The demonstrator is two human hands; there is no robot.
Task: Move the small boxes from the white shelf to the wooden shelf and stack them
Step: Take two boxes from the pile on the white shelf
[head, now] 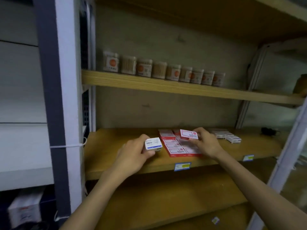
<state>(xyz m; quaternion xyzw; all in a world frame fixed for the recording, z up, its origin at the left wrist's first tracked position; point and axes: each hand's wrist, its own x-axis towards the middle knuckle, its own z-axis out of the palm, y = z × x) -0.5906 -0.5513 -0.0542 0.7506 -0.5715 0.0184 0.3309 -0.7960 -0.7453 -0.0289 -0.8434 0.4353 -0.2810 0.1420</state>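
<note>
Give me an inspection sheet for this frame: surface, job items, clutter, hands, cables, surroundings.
Surface: wooden shelf, middle board, price tags on its front edge.
Job's things: white-blue box held above the shelf; red-white box held over the red box rows; white boxes lie further right.
Clutter: small dark object at far right, too blurred to identify.
Hands: left hand grips the white-blue box; right hand pinches the red-white box.
Cables: white tie round the grey-white post.
Surroundings: jars line the board above; white shelf at left.

Jars above boxes
</note>
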